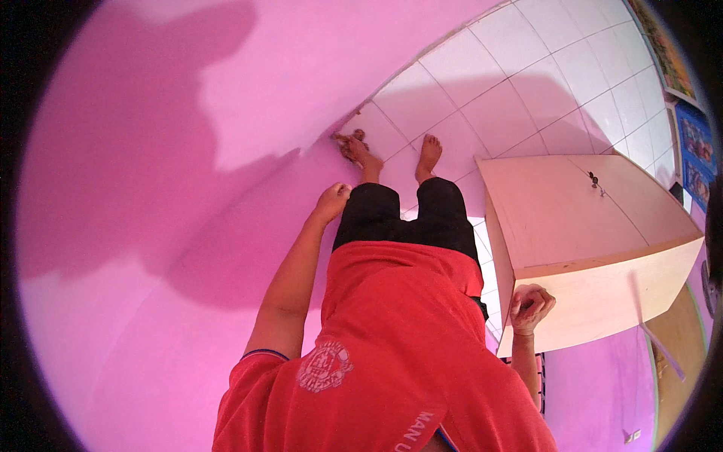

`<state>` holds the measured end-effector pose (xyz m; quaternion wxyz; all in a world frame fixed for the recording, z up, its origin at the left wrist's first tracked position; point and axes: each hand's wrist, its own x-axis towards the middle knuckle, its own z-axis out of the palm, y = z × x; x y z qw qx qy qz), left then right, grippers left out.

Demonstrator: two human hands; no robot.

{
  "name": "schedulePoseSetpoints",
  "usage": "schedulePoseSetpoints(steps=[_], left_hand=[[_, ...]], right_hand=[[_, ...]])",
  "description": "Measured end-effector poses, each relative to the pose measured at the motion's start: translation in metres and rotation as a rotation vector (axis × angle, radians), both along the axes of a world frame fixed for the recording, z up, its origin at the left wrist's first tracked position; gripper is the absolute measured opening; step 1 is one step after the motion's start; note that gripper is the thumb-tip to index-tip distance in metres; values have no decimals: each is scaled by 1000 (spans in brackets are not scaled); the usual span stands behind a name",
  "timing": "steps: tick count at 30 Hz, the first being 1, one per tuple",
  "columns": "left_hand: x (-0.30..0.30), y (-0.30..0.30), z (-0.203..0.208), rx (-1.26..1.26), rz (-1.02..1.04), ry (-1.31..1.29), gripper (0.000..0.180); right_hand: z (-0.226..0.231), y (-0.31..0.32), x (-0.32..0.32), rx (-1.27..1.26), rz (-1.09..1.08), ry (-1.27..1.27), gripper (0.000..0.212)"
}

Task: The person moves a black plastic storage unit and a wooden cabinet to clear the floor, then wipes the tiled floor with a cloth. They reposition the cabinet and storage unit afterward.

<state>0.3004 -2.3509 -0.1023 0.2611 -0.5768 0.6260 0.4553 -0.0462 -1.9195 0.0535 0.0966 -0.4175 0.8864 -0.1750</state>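
My left hand (333, 202) hangs beside my left thigh, close to the pink wall. Its fingers are curled in, and no object shows in it. On the other side, my right hand (532, 307) is in front of the edge of a pale wooden cabinet (580, 215) in the picture; I cannot tell whether they touch. The right fingers are loosely bent with a gap between them and the thumb, and nothing is seen inside. A small bunch of keys (593, 179) hangs at the seam between the cabinet's doors.
A brown crumpled thing (352, 143) lies by my left foot, against the foot of the pink wall (151, 226). White floor tiles (482, 83) stretch ahead. Colourful pictures (697, 147) are at the far right, and a wall socket (633, 436) is at the lower right.
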Motion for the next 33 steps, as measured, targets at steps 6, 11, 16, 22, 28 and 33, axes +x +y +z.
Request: schedulePoseSetpoints(steps=[6,11,16,22,28,33], left_hand=[[16,10,9,-6,13,29,47],[14,10,6,-4,-53,-8,47],[-4,0,8,-9,-70,8,46],[-31,-12,2,-82,-76,87,43],[-35,-34,-7,-53,-125,100,45],[-27,-39,-9,-98,-106,108,43]], right_hand=[[-1,0,1,9,-7,-21,34],[-1,1,-1,-10,11,-27,33],[3,0,-3,-7,32,-7,35],[6,-2,-3,-11,36,-8,34],[6,-1,-3,-15,22,16,33],[5,1,-5,-12,23,4,34]])
